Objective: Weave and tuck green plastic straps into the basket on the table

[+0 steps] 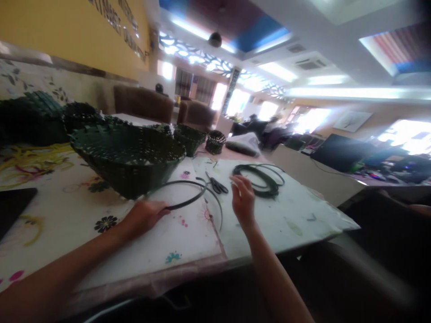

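Note:
My left hand [148, 216] is closed around a dark green weaving strip [188, 202], which curves in a loop above the tablecloth. My right hand [244, 199] is raised with its fingers stretched out and apart, and nothing shows in it. It is nearest to a coil of dark green strip [269, 187] lying on the table. Between the hands and a little farther off lie black-handled scissors [219, 185]. A large dark green woven basket [134, 168] stands beyond my left hand.
Smaller woven baskets [215, 141] and a clear plastic bag [245, 143] stand farther back. Yellow strips [30, 163] are heaped at the left, near a flat black object [13, 206]. The table's front edge [188, 269] runs close below my arms. Chairs [143, 104] are behind.

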A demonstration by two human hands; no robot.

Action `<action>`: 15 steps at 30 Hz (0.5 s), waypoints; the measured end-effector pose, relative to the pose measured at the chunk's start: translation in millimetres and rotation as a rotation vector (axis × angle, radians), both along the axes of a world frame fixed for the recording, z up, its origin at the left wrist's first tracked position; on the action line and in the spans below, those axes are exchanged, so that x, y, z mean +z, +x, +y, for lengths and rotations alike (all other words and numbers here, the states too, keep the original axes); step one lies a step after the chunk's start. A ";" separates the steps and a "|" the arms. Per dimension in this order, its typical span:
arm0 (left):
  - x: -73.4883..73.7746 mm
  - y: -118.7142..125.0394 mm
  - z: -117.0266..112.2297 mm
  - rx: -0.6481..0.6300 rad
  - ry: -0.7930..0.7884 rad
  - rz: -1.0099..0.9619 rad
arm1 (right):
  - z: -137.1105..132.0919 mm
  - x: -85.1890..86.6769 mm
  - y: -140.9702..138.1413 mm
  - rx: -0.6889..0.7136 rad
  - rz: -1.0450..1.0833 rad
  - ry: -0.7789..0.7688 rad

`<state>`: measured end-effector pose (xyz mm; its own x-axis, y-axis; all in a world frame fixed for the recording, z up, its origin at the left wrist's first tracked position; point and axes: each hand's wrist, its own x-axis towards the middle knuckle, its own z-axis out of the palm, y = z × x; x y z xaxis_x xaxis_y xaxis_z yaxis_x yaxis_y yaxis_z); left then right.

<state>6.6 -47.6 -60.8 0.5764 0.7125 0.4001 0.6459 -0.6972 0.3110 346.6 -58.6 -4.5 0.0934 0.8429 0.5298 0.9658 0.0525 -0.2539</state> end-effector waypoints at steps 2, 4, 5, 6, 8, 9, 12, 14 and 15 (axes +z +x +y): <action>-7.2 -1.0 -0.2 0.046 -0.028 -0.026 | 20.9 -16.5 6.3 -0.128 0.012 -0.206; -12.1 -1.1 -1.0 0.053 -0.073 -0.037 | 39.9 -30.0 7.3 -0.122 -0.003 -0.314; -13.2 -1.0 -1.8 0.048 -0.096 -0.041 | 48.6 -35.3 6.4 -0.109 -0.015 -0.353; -13.2 -0.8 -2.8 0.041 -0.116 -0.045 | 56.5 -39.6 4.9 -0.097 -0.029 -0.386; -11.0 -0.3 -5.3 0.022 -0.143 -0.049 | 69.9 -45.0 1.1 -0.082 -0.058 -0.433; -9.5 -0.1 -6.5 0.009 -0.148 -0.044 | 75.4 -46.2 -0.7 -0.082 -0.072 -0.444; -7.5 0.1 -7.7 -0.020 -0.136 0.002 | 87.4 -46.5 -3.8 -0.124 -0.110 -0.445; -10.2 -0.7 -6.2 -0.024 -0.142 0.021 | 93.0 -45.4 -3.1 -0.154 -0.129 -0.454; -12.4 -1.3 -4.9 -0.024 -0.151 0.017 | 95.7 -44.9 -2.0 -0.157 -0.136 -0.469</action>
